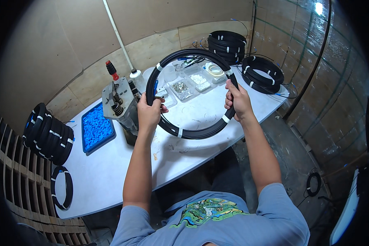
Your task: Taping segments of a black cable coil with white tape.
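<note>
Above the white table I hold up a large coil of black cable [201, 134], bound at several places with white tape. My left hand [151, 110] is closed round its left side, and my right hand [237, 98] grips its right side. Through and behind the ring show clear plastic trays: one holds small metal parts [181, 88], another small white parts [199, 80]. To the left of my left hand stands a metal bench machine [123, 102] with a red-and-black knob on top.
A blue tray [86, 137] of small blue pieces lies left of the machine. Stacked black coils stand at the table's left edge [49, 135] and far right [227, 45], [252, 80]. One thin coil [69, 186] lies at the near left corner. Another coil [313, 184] is on the floor.
</note>
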Demonstrator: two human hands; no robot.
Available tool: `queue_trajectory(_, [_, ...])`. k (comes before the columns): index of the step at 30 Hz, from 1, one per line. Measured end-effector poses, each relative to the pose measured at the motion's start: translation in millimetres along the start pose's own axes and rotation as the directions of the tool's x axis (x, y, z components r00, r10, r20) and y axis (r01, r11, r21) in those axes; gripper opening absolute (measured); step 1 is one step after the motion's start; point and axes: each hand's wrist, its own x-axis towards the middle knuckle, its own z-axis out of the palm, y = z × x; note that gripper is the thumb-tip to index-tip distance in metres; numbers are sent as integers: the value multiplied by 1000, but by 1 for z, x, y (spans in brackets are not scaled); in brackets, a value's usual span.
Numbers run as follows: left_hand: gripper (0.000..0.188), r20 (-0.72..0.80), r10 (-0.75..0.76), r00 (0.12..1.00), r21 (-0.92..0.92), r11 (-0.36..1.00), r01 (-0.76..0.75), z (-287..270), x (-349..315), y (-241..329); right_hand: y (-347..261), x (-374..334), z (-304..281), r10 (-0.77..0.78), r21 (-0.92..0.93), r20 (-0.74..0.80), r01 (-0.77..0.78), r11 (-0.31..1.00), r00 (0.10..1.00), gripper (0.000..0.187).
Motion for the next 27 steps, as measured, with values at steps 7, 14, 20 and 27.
queue_trajectory(7, [29,-34,25,999,129,991,-21,1,1,-7,3,-4,4,5,-11,-25,-5,1000,1000,34])
queue_trajectory(14, [28,-10,-5,1000,150,989,7,-3,2,-9,5,-3,0,22,-4,-29,-22,1000,999,35])
queue_trajectory(20, [23,-18,-13,1000,122,992,15,-4,2,-16,4,-4,0,34,-36,-22,-35,999,999,34])
queue_trajectory(27, [19,-52,-87,995,30,996,88,-2,1,-16,8,-2,-2,55,-25,-17,-55,998,998,33])
